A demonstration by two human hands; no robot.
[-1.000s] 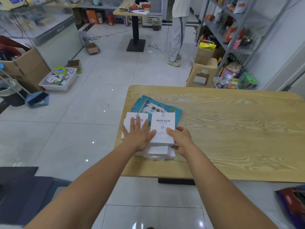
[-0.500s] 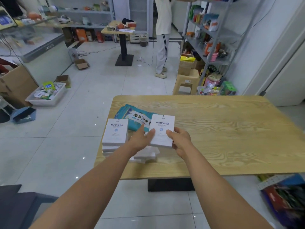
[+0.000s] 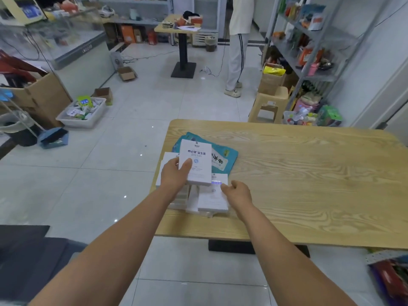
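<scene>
Our left hand (image 3: 174,176) pinches a white box (image 3: 196,165), thumb on its printed face, holding it raised over the near edge of the teal pouch (image 3: 223,161), long axis pointing away from us. Our right hand (image 3: 238,192), loosely curled and holding nothing, sits nearer us than the pouch, fingertips at the right edge of the next box (image 3: 213,198), lying flat atop the stack (image 3: 191,206), lengthwise toward us. We judge the right hand nearer for that pick
</scene>
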